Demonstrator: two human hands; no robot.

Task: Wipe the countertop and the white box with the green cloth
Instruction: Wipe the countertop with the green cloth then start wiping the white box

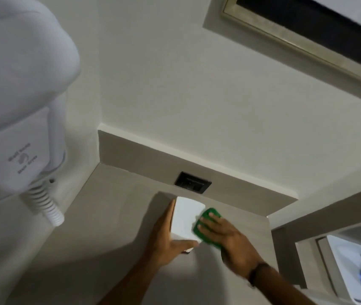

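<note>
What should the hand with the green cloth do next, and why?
Probably slide the green cloth across the white box's face. The left hand grips the box, and the right hand presses the cloth on its right edge only; the rest shows bare.

The left hand [166, 238] grips the white box [186, 216], thumb along its near edge; the right hand [228, 236] presses flat, fingers straight, on the green cloth [215, 211].

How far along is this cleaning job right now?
Nothing is visibly finished. In hand: the left hand holds the white box while the right hand presses the green cloth against its side. Whether the countertop has been wiped, the picture cannot show.
</note>
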